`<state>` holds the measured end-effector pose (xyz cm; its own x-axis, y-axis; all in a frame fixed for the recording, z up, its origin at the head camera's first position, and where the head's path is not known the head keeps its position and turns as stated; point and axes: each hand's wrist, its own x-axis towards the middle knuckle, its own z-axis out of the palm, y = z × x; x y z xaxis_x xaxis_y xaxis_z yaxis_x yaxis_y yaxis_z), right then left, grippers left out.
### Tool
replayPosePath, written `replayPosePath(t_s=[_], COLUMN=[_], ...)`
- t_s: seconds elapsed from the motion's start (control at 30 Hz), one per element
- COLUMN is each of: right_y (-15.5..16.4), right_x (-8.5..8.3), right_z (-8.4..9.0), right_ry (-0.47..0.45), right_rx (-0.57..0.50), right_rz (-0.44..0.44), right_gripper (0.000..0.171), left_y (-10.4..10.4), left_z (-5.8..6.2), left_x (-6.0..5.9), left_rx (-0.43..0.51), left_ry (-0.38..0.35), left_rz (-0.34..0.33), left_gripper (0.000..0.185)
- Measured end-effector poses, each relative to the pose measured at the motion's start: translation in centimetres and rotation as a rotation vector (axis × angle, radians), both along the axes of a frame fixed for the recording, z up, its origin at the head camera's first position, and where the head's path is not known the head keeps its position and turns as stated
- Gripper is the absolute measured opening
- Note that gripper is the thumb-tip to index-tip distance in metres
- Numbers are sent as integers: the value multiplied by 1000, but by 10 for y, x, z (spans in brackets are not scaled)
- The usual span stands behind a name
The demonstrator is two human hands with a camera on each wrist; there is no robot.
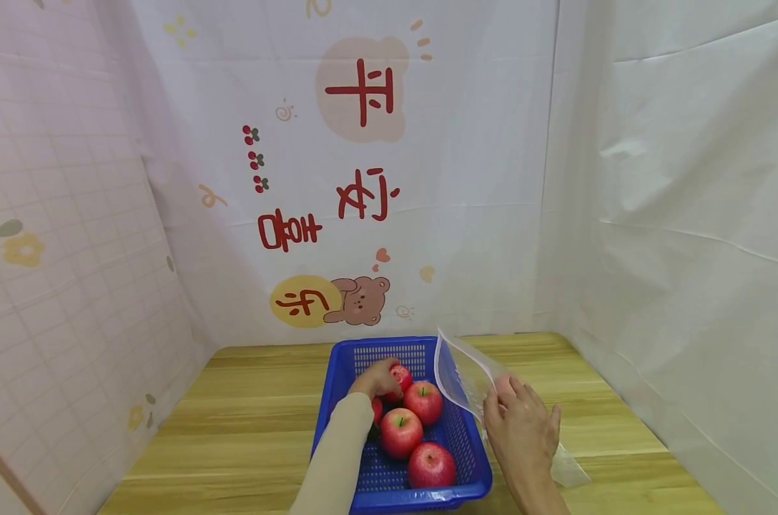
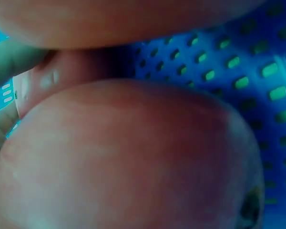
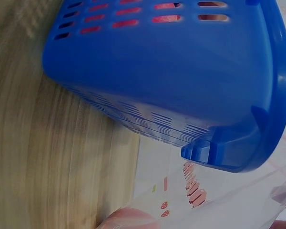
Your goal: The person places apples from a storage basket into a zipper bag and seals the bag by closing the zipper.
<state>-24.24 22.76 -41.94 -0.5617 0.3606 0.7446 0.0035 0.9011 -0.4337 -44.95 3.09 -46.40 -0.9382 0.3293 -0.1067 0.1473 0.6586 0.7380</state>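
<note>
A blue perforated basket stands on the wooden table and holds several red apples. My left hand reaches into the basket and grips an apple at the far end. The left wrist view is filled by a red apple against the basket wall. My right hand holds a clear plastic bag upright just right of the basket. In the right wrist view the basket is seen from outside, with the bag below it.
The wooden table is enclosed by white cloth walls, with a printed backdrop behind. Part of the bag lies flat on the table by my right wrist.
</note>
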Motion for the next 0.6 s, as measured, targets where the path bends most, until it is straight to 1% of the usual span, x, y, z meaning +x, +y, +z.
replayPosePath(t_s=[0.1,0.17,0.3,0.47,0.6], right_y=[0,0,0,0,1], right_x=[0,-1,-1,-1,-1], right_z=[0,0,-1,-1,-2], right_ry=[4,8,13,11,18], right_rx=[2,5,3,-3,-2], right_rz=[0,1,2,3,8], right_gripper=[20,20,19,19,19], left_y=[1,2,2,2,1], left_z=[-1,-2,-3,-3,-3], left_x=[0,0,0,1,3], left_rx=[-39,-45,-38,-27,-44], left_ry=[16,24,50,61,86], left_rz=[-6,-9,-4,13,11], left_gripper=[81,80,78,79,78])
